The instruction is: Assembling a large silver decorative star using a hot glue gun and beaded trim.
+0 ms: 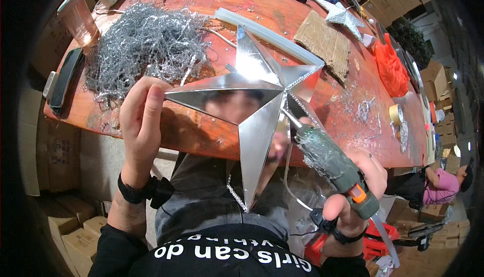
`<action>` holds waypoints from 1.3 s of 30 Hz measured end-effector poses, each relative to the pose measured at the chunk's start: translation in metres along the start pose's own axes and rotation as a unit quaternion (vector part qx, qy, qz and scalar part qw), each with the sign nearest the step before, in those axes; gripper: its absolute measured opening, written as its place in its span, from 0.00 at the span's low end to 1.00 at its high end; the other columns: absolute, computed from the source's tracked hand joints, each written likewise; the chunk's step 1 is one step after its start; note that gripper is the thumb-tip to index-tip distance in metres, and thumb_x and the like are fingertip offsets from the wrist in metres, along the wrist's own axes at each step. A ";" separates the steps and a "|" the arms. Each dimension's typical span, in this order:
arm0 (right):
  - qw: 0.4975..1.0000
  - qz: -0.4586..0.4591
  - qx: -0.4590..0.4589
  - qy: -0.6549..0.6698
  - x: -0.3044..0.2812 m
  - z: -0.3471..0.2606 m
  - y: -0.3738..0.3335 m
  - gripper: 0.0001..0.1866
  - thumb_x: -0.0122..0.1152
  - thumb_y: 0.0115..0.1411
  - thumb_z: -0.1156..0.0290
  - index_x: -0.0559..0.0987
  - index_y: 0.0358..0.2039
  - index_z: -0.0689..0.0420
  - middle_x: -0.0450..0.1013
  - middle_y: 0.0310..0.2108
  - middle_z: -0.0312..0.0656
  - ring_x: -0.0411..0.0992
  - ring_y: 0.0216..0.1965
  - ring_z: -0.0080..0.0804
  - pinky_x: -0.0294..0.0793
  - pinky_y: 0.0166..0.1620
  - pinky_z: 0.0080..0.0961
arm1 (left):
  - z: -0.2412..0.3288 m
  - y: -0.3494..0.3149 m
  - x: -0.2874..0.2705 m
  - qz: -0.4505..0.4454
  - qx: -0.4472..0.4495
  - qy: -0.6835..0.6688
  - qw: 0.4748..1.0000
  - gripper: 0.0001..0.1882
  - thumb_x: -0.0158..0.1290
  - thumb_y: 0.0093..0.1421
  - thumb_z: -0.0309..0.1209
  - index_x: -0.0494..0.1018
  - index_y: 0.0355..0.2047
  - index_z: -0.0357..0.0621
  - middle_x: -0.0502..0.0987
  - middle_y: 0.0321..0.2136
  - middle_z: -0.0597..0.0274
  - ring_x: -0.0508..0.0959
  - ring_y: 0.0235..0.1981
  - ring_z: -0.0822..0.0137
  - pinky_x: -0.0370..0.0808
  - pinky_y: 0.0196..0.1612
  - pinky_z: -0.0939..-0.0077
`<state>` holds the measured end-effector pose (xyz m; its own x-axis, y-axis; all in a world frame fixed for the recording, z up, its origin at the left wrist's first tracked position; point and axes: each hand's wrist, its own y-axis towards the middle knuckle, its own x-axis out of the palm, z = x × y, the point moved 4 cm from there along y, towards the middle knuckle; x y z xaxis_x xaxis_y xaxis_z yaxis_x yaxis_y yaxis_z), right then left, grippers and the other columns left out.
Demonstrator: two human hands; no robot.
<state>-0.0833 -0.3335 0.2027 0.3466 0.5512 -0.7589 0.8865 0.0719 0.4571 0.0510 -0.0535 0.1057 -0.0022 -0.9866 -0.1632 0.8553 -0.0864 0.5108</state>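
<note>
My left hand (142,110) pinches the tip of the left arm of a shiny silver five-pointed star (258,138). The star is held up at the near edge of the table. Silver braided trim (305,75) runs along the ridge of its upper-right arm, and more lies along the lower-right ridge. A loose end of trim (236,196) hangs near the bottom point. My right hand (370,173) is closed around a dark green hot glue gun (325,156) with an orange trigger. Its nozzle points at the star's centre, close to the trimmed ridge. A clear glue stick sticks out of its back.
On the orange-red table (201,148) lie a heap of silver tinsel cord (146,50), a phone (68,80), a plastic cup (79,17), a cardboard piece (325,42), glue sticks (267,35) and a tape roll (396,114). Another person (438,186) is at the right.
</note>
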 end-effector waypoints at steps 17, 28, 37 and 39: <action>0.994 -0.081 -0.071 0.027 -0.006 -0.009 -0.011 0.39 0.77 0.27 0.36 0.75 0.25 0.59 0.72 0.18 0.37 0.74 0.20 0.36 0.73 0.26 0.26 | -0.001 -0.002 0.000 -0.011 -0.014 0.007 1.000 0.15 0.41 0.73 0.33 0.72 0.34 0.35 0.70 0.28 0.68 0.67 0.31 0.78 0.64 0.36 0.83; 0.990 -0.066 -0.097 0.077 0.000 -0.007 -0.022 0.40 0.76 0.27 0.35 0.75 0.25 0.61 0.74 0.19 0.39 0.77 0.22 0.39 0.77 0.29 0.28 | 0.000 -0.002 0.001 0.001 -0.026 -0.001 1.000 0.16 0.42 0.73 0.34 0.72 0.34 0.34 0.70 0.27 0.68 0.69 0.31 0.78 0.65 0.36 0.84; 0.988 -0.090 -0.096 0.076 -0.004 -0.012 -0.031 0.40 0.69 0.32 0.29 0.75 0.21 0.60 0.73 0.17 0.39 0.72 0.18 0.32 0.67 0.23 0.23 | -0.006 -0.003 0.002 -0.006 -0.023 -0.015 1.000 0.16 0.43 0.72 0.34 0.72 0.35 0.33 0.72 0.28 0.67 0.71 0.32 0.78 0.67 0.38 0.84; 0.986 -0.096 -0.107 0.083 -0.004 -0.012 -0.032 0.39 0.70 0.31 0.31 0.75 0.21 0.60 0.72 0.17 0.39 0.72 0.17 0.32 0.66 0.22 0.22 | -0.004 -0.003 0.002 0.002 -0.025 -0.014 1.000 0.16 0.43 0.72 0.34 0.73 0.36 0.33 0.72 0.28 0.67 0.71 0.32 0.78 0.67 0.38 0.84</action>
<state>-0.1164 -0.3282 0.1966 0.1084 0.6379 -0.7625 0.8400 0.3514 0.4134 0.0507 -0.0549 0.1005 -0.0136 -0.9905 -0.1367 0.8799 -0.0768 0.4689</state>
